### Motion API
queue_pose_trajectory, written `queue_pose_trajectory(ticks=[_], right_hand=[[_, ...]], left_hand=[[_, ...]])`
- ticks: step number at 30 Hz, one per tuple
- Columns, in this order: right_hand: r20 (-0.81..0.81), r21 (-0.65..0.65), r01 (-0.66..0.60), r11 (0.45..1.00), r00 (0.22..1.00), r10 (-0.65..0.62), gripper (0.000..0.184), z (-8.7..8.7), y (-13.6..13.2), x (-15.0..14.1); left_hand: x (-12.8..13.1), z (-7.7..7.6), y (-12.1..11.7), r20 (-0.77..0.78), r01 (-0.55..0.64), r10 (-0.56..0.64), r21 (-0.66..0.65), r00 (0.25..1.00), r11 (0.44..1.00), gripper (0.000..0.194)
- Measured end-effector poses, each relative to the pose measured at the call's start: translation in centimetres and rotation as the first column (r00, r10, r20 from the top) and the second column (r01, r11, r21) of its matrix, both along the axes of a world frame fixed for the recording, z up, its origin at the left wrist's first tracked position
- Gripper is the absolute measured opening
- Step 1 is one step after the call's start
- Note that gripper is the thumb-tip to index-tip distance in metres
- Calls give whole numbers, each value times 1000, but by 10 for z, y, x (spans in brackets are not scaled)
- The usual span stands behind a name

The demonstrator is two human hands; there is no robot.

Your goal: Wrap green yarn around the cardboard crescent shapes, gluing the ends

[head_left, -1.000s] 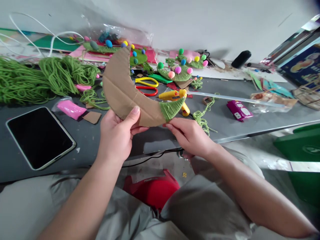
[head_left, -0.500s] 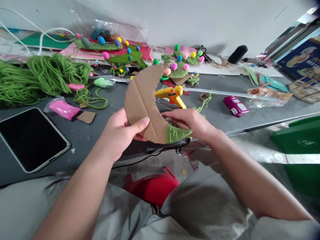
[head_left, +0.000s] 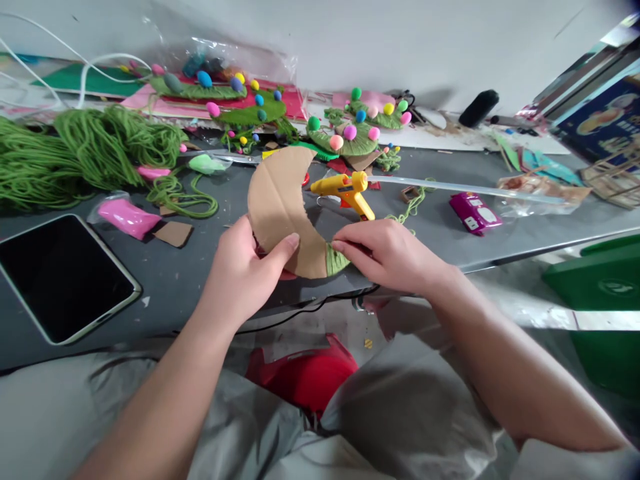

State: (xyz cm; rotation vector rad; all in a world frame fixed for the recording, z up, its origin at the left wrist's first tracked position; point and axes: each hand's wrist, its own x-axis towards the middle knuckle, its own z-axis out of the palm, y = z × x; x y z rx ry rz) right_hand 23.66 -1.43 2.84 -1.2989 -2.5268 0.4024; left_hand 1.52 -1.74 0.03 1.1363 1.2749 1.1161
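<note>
A crescent of brown cardboard [head_left: 283, 200] is held over the table edge by my left hand [head_left: 250, 260], thumb on its face and fingers behind. Green yarn [head_left: 336, 259] is wound round the crescent's lower right end. My right hand [head_left: 387, 253] is closed in a pinch on the yarn at the inner edge of that wrapped end, and it covers the tip. Just beyond the hands lies a yellow glue gun [head_left: 345, 189] with a long clear glue stick in its back.
A heap of green yarn [head_left: 90, 150] and a tablet [head_left: 67, 277] lie at the left. Yarn-wrapped shapes with coloured pompoms [head_left: 355, 137] stand along the back. A purple packet [head_left: 475, 212] lies at the right. A black cable [head_left: 305, 310] hangs below the table's front edge.
My right hand has come from behind the crescent's tip to its near side, pinching at the wrapped end. The crescent has tilted and lowered slightly in my left hand.
</note>
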Motion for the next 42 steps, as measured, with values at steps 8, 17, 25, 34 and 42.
queue_pose_trajectory(ticks=[8, 17, 25, 34, 42], right_hand=[[0, 16, 53, 998, 999, -53, 25, -6, -21, -15], [-14, -32, 100, 994, 995, -100, 30, -17, -25, -21], [-101, -72, 103, 992, 989, -110, 31, -22, -18, -13], [-201, -162, -29, 986, 980, -4, 24, -17, 8, 18], [-206, -163, -101, 981, 976, 67, 28, -15, 30, 25]], left_hand=[[-1, 2, -2, 10, -107, 107, 64, 994, 992, 42], [1, 0, -2, 164, -116, 104, 63, 981, 991, 40], [-3, 1, 4, 281, -108, 110, -22, 953, 994, 33], [-8, -9, 11, 232, 55, -60, 31, 971, 998, 39], [1, -10, 8, -59, 177, -171, 114, 984, 978, 40]])
